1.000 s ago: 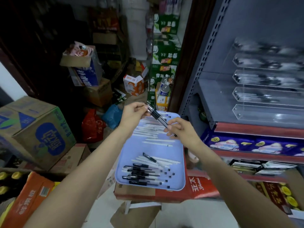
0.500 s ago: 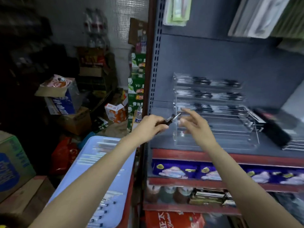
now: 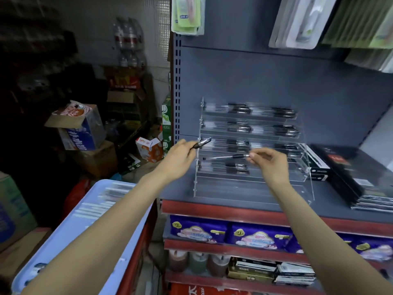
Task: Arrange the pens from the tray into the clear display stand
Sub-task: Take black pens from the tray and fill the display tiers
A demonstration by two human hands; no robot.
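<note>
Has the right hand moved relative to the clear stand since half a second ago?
Yes. The right hand now pinches a pen and sits further right across the front of the clear stand, nearer its middle tiers.

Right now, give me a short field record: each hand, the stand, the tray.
left hand: grip on a black pen at the stand's left edge
right hand: pinches one end of a black-banded clear pen, held level in front of the tiers
clear tiered display stand: on the grey shelf, pens in upper tiers
light blue plastic tray: lower left, pens remaining
</note>
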